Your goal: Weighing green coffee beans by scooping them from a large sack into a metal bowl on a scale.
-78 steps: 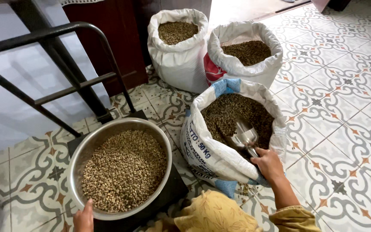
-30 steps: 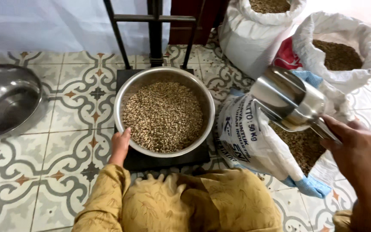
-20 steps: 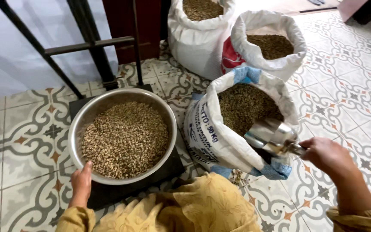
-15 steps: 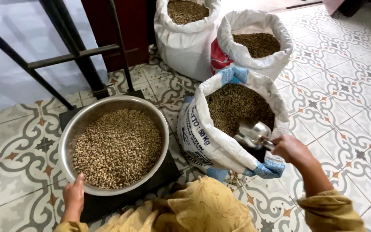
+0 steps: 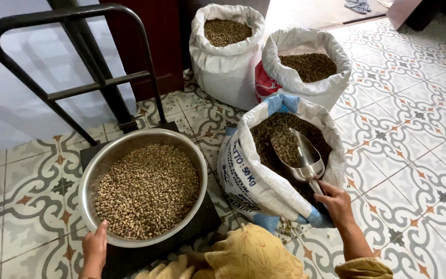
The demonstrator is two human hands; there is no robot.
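Right hand [image 5: 338, 203] was closed around the handle of a shiny metal scoop [image 5: 302, 155]; fingers wrapped tight, no gap visible. The scoop's open mouth pointed away from the person and sat inside the nearest white woven sack with blue trim [image 5: 264, 181], its bowl loaded with pale greenish-brown beans. The scoop rested on or just above the bean surface in the sack; contact could not be told for certain.

Left hand [image 5: 95, 248] lay on the near rim of a wide, round stainless-steel bowl [image 5: 90, 181]. Thumb rested over the rim's edge, remaining fingers under or behind it and out of sight, so the grip read as a light hold on the rim rather than a full clasp.

The bowl was filled to a shallow mound with the same beans [image 5: 148, 190] and sat on a flat black platform [image 5: 197, 222] of a floor scale. A black tubular metal frame [image 5: 73, 51] rose behind the platform.

The nearest sack stood just beside the bowl, to its right, top rolled down. Behind it stood two more white sacks of beans, touching one another: one farther back [image 5: 218, 67], one to the right [image 5: 311, 85] with a red patch on its side.

Yellow patterned cloth [image 5: 254, 256] covered the person's knees at the lower edge. Floor was patterned grey-and-white tile [image 5: 414, 139]. A few loose beans lay on the tile by the base of the nearest sack.
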